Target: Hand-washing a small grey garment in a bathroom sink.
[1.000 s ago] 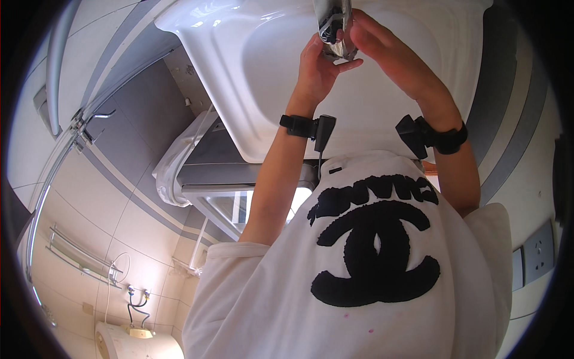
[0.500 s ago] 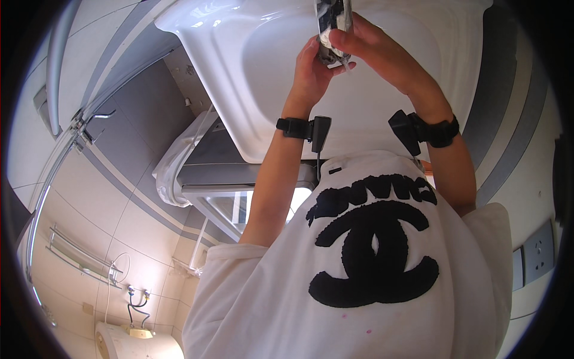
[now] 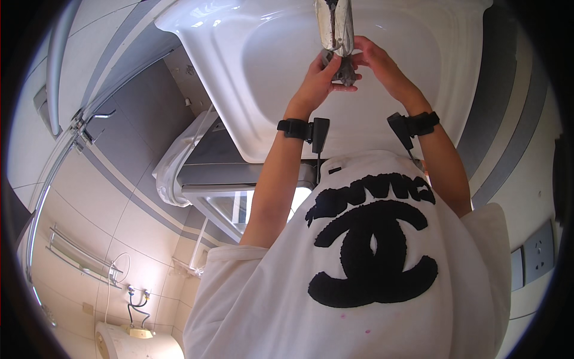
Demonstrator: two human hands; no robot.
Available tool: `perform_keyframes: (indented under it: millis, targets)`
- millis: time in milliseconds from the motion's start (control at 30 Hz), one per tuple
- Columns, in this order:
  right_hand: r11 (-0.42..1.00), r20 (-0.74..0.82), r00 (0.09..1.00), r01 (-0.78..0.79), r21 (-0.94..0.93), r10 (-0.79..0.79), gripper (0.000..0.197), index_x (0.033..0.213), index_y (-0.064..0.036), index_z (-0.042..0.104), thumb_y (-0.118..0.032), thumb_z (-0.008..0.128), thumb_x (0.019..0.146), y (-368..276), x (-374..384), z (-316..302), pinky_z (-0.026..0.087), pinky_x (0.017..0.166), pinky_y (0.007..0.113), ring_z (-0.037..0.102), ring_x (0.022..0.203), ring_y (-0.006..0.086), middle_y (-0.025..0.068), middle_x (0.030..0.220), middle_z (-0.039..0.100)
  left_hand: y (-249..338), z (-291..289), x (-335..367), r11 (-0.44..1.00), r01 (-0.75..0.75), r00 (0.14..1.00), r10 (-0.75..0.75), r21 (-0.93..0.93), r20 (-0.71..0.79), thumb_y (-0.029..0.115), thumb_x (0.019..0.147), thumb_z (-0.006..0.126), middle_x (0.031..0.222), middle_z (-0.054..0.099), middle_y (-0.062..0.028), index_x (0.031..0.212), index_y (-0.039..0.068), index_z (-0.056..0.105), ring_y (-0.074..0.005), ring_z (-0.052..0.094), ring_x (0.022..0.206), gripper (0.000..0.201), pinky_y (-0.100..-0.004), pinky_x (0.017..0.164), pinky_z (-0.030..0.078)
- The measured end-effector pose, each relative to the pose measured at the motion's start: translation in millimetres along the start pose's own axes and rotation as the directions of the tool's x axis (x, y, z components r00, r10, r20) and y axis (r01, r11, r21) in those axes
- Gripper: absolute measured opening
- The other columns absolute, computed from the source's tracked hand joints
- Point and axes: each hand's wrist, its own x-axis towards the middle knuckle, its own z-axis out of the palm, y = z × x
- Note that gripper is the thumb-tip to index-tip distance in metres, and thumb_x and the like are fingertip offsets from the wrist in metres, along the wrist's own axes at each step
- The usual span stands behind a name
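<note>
Under the spout of a metal faucet (image 3: 335, 27), my left hand (image 3: 317, 81) is closed around a crumpled, wet-looking grey cloth (image 3: 342, 73). The thumb lies over the near side of the cloth and fingertips show beyond its right edge. My right hand (image 3: 375, 58) is just right of the cloth and spout, fingers apart and curved toward them. Whether its fingertips touch the cloth, I cannot tell. Both hands are above the basin of a white sink (image 3: 275, 60). Black straps with small dark boxes circle both wrists.
Below the sink's left side stands a grey-topped unit (image 3: 215, 173) with a white plastic bag (image 3: 173, 173) beside it. A chrome rail (image 3: 42, 209) runs along the left wall, above a white water heater (image 3: 137, 344). A wall socket (image 3: 539, 251) is at the right.
My right hand has come off the faucet and moved down toward the cloth. The faucet spout now shows plainly. My left hand has shifted slightly nearer and the grey cloth shows more.
</note>
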Motion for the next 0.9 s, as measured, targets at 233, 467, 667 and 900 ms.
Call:
perform_keyframes:
  millis: [233, 467, 667, 900]
  targets:
    - [0.911, 0.007, 0.979, -0.188, -0.367, 0.205, 0.060, 0.133, -0.0072, 0.050, -0.025, 0.079, 0.083, 47.9, -12.0, -16.6, 0.052, 0.075, 0.030, 0.063, 0.084, 0.0161, 0.0096, 0.108, 0.064, -20.5, -5.2, -1.4, 0.934, 0.304, 0.949, -0.280, 0.187, -0.145, 0.040, 0.104, 0.038, 0.116, 0.062, -0.0137, 0.135, 0.000, 0.048, -0.0282, 0.063, 0.107, 0.051, -0.0417, 0.081, 0.061]
    - [0.688, -0.009, 0.950, -0.233, -0.687, 0.312, 0.050, 0.108, 0.0006, 0.064, -0.035, 0.081, 0.077, 61.5, -14.6, -33.1, 0.051, 0.070, 0.032, 0.064, 0.077, 0.0203, 0.0135, 0.089, 0.068, -34.5, -38.4, -6.1, 0.841, 0.356, 0.923, -0.249, 0.407, -0.293, 0.031, 0.103, 0.044, 0.112, 0.065, -0.0115, 0.126, -0.001, 0.055, -0.0228, 0.065, 0.104, 0.041, -0.0376, 0.088, 0.056]
    - [0.661, -0.082, 0.891, -0.391, -0.641, 0.447, 0.043, 0.087, 0.0024, 0.067, -0.039, 0.074, 0.086, 33.7, -16.7, -32.5, 0.048, 0.070, 0.032, 0.059, 0.075, 0.0135, 0.0057, 0.083, 0.066, -14.7, -34.5, -17.4, 0.903, 0.285, 0.941, -0.201, 0.320, -0.272, 0.031, 0.101, 0.051, 0.116, 0.065, -0.0114, 0.128, 0.003, 0.054, -0.0216, 0.063, 0.107, 0.039, -0.0352, 0.091, 0.053]
    - [0.871, 0.089, 0.867, -0.492, -0.009, 0.491, 0.044, 0.110, -0.0027, 0.064, -0.043, 0.065, 0.093, 18.4, -25.3, -13.1, 0.045, 0.082, 0.025, 0.058, 0.090, 0.0077, -0.0006, 0.098, 0.065, -23.7, -22.4, -9.5, 0.823, 0.156, 0.987, -0.116, 0.547, -0.107, 0.035, 0.087, 0.072, 0.121, 0.061, -0.0118, 0.129, 0.001, 0.053, -0.0192, 0.059, 0.110, 0.057, -0.0325, 0.092, 0.048]
